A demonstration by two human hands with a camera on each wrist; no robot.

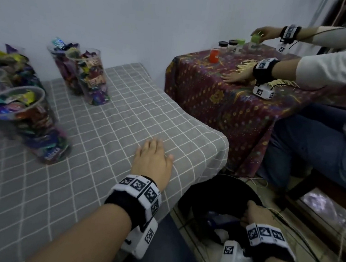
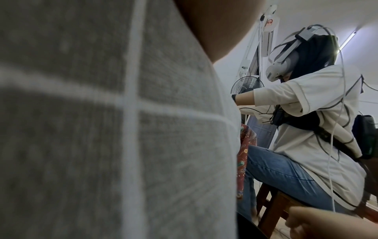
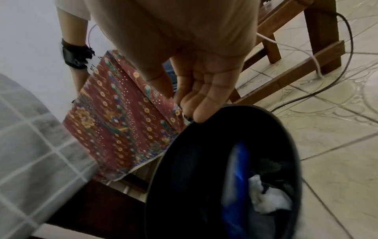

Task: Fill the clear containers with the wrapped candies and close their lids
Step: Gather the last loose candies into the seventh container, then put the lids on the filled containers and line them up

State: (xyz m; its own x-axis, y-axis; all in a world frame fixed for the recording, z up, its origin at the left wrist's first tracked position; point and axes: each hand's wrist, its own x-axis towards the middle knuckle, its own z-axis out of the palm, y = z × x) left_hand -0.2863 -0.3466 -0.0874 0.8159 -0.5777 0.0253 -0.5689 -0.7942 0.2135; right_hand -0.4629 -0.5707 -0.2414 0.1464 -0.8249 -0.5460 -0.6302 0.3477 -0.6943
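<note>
Several tall clear containers stand open-topped at the left of the grey checked tablecloth [image 1: 107, 136], packed with wrapped candies: one near me [image 1: 28, 120], a pair further back [image 1: 88, 75], more at the far left [image 1: 10, 64]. No lids show. My left hand [image 1: 153, 158] lies flat on the cloth near the table's right edge, fingers straight, holding nothing; its palm [image 2: 214, 24] fills the top of the left wrist view. My right hand [image 1: 253, 211] hangs beside the table over a black bin [image 1: 221, 191], its fingers [image 3: 204, 100] loosely curled and empty.
The bin's rim [image 3: 286, 132] surrounds a blue wrapper [image 3: 237, 177] and crumpled white paper [image 3: 267, 198]. A second table with a dark red patterned cloth [image 1: 223, 106] stands to the right, where another person [image 2: 306, 113] handles small jars [image 1: 214, 54]. Cables cross the tiled floor [image 3: 337, 113].
</note>
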